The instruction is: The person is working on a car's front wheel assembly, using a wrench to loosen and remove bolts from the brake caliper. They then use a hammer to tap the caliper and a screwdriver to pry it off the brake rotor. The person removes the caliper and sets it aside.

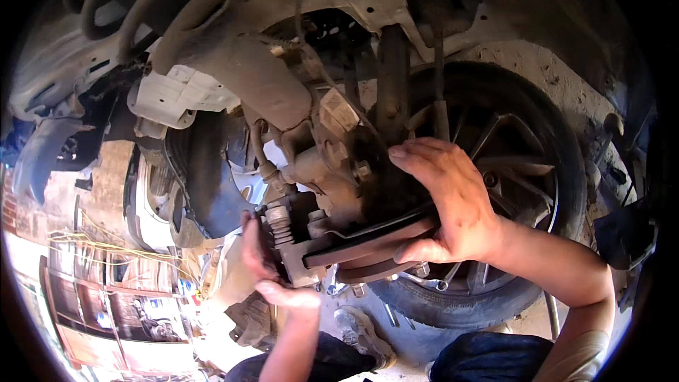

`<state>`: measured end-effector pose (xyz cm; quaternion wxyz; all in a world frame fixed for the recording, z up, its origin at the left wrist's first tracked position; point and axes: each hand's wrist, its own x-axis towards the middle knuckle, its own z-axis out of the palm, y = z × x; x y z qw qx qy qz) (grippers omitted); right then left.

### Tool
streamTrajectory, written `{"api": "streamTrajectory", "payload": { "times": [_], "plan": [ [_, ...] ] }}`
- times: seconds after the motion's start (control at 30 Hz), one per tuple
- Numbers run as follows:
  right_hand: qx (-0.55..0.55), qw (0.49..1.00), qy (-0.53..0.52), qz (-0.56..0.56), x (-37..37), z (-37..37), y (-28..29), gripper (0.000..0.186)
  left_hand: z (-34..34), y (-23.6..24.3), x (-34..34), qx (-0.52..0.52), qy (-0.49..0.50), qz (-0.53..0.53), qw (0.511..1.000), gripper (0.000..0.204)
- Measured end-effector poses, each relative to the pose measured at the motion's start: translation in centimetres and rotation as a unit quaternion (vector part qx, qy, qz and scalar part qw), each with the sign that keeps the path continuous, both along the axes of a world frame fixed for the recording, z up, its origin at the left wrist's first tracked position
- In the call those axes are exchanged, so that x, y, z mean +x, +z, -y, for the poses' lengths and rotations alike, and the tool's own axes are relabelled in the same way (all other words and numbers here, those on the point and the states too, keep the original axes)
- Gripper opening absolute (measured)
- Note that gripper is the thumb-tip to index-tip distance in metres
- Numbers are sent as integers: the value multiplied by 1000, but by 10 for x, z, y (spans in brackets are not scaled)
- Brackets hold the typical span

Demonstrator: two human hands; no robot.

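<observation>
A rusty brake disc [385, 240] sits edge-on at the hub, with wheel studs showing beneath it. My right hand [456, 201] grips the right side of the disc, thumb at its lower edge and fingers spread above. At the disc's left edge is the brake caliper [300, 258], with a ribbed rubber boot [280, 225] on top. My left hand [276, 269] cups the caliper's outer left side, its fingers partly hidden behind the metal. Above both hands stand the dusty knuckle and suspension parts [325, 170].
An alloy wheel with its tyre [488, 308] stands close behind my right hand. A coil spring [159, 0] and the car's underbody hang overhead. A spanner [444, 283] shows near the wheel. My shoe [364, 336] is below; a rack [106, 311] stands at lower left.
</observation>
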<state>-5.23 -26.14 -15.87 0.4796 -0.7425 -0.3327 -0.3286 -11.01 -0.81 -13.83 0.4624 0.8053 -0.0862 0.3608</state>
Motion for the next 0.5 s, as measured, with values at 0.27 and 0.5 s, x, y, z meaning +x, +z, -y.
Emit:
{"api": "streamTrajectory", "payload": {
  "times": [0.27,0.5],
  "plan": [
    [13,1000,1,-25,0,-11,9,96,17,1,1,-38,4,-9,999,79],
    [-61,996,12,-67,-2,-12,19,99,12,2,1,-76,-21,-42,996,81]
  ]
}}
